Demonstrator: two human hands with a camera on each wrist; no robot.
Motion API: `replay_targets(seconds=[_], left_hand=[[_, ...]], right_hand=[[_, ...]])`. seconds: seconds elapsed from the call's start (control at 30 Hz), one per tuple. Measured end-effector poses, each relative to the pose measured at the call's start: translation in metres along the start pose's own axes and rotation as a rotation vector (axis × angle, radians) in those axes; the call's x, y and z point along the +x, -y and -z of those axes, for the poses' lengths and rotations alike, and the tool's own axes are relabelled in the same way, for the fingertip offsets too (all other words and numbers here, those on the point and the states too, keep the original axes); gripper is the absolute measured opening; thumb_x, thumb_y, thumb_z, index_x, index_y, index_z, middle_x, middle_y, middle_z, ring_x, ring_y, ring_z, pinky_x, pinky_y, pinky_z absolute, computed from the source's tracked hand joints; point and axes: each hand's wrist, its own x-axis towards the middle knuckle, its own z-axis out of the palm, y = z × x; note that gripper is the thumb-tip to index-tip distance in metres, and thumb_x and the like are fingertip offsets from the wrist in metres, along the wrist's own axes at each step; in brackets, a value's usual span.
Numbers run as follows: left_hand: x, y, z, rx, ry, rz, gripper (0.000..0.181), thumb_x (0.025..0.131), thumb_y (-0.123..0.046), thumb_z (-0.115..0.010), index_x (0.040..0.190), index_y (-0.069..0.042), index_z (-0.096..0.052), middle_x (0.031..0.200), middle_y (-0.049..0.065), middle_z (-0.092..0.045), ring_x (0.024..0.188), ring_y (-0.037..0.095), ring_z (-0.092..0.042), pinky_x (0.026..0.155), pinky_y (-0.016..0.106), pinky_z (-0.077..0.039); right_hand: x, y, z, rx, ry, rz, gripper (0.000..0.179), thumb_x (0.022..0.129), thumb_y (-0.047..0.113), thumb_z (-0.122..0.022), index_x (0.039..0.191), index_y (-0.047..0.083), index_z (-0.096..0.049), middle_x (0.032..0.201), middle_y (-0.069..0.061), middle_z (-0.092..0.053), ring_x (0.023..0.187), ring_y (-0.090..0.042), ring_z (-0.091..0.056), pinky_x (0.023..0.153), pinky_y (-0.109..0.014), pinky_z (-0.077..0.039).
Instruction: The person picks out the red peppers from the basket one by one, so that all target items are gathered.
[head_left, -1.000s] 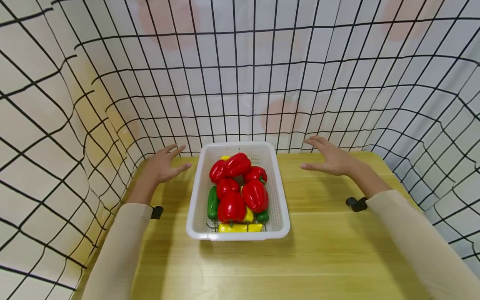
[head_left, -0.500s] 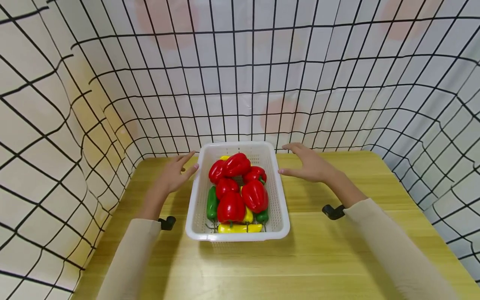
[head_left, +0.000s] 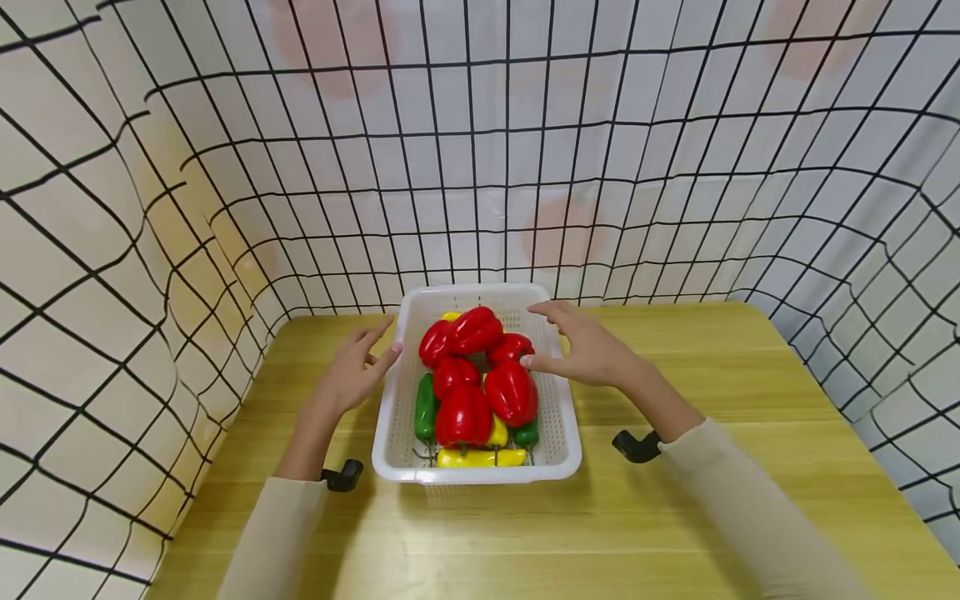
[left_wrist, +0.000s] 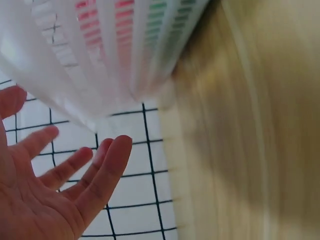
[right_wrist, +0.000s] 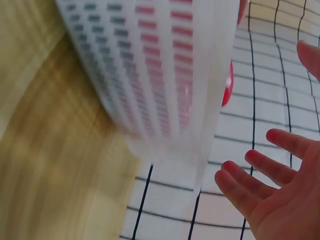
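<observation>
A white plastic basket (head_left: 477,475) full of peppers stands on the wooden table between my hands. Several red bell peppers (head_left: 463,414) lie on top, with a green pepper (head_left: 426,407) along the left wall and a yellow pepper (head_left: 482,457) at the front. My left hand (head_left: 356,367), fingers spread and holding nothing, is right at the basket's left rim. Above the right rim my right hand (head_left: 588,346) reaches over, its thumb tip overlapping a red pepper in the head view. In the right wrist view, the fingers (right_wrist: 240,185) are extended beside the basket's slotted wall (right_wrist: 150,65).
Black wire grid (head_left: 506,167) closes off the back and both sides of the wooden table (head_left: 480,542), with pale cloth behind it. A black wrist mount (head_left: 342,476) juts from the left cuff and another mount (head_left: 637,447) from the right.
Both hands have moved inward to the basket. The right hand has travelled farther and now overlaps the right rim. The basket and peppers have stayed in place.
</observation>
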Motion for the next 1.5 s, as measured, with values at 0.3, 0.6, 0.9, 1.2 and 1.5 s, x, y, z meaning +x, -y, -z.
replay_targets(seconds=[0.3,0.6,0.9,1.2,1.5], left_hand=[[-0.014,-0.01,-0.012,-0.113,-0.03,0.056,0.057,0.107,-0.04,-0.052,0.158,-0.016,-0.043,0.136,0.024,-0.056,0.093,0.035,-0.073,0.071,0.04,-0.065],[-0.023,-0.012,-0.024,-0.283,-0.094,0.146,0.051,0.109,-0.031,-0.05,0.158,-0.018,-0.044,0.138,0.024,-0.058,0.098,0.042,-0.075,0.07,0.042,-0.066],[-0.029,-0.021,-0.035,-0.312,-0.14,0.236,0.048,0.109,-0.033,-0.048,0.157,-0.027,-0.046,0.155,0.02,-0.05,0.098,0.038,-0.074,0.067,0.04,-0.066],[-0.031,-0.029,-0.035,-0.334,-0.149,0.293,0.048,0.11,-0.033,-0.046,0.158,-0.028,-0.044,0.153,0.018,-0.053,0.118,0.04,-0.065,0.083,0.049,-0.064],[-0.032,-0.031,-0.04,-0.373,-0.172,0.309,0.048,0.11,-0.031,-0.047,0.158,-0.027,-0.044,0.146,0.019,-0.056,0.1,0.036,-0.071,0.07,0.04,-0.066]], right_hand=[[0.005,0.018,-0.027,0.089,0.045,0.026,0.088,0.085,0.065,-0.072,0.155,0.02,-0.042,0.152,-0.008,-0.05,0.133,-0.036,-0.053,0.101,-0.058,-0.055],[0.008,0.036,-0.04,0.106,0.105,0.049,0.086,0.085,0.061,-0.072,0.152,0.014,-0.047,0.148,-0.012,-0.053,0.128,-0.03,-0.055,0.09,-0.047,-0.062],[0.009,0.042,-0.051,-0.001,0.165,0.0,0.079,0.083,0.059,-0.074,0.143,0.009,-0.056,0.132,-0.007,-0.062,0.11,-0.021,-0.061,0.08,-0.034,-0.063],[0.008,0.038,-0.055,-0.058,0.141,0.017,0.073,0.077,0.052,-0.081,0.135,0.012,-0.06,0.125,-0.004,-0.064,0.111,-0.02,-0.061,0.08,-0.035,-0.064],[0.006,0.036,-0.058,0.045,0.119,0.012,0.059,0.074,0.045,-0.086,0.115,0.018,-0.053,0.102,0.003,-0.069,0.094,-0.014,-0.067,0.075,-0.029,-0.063]])
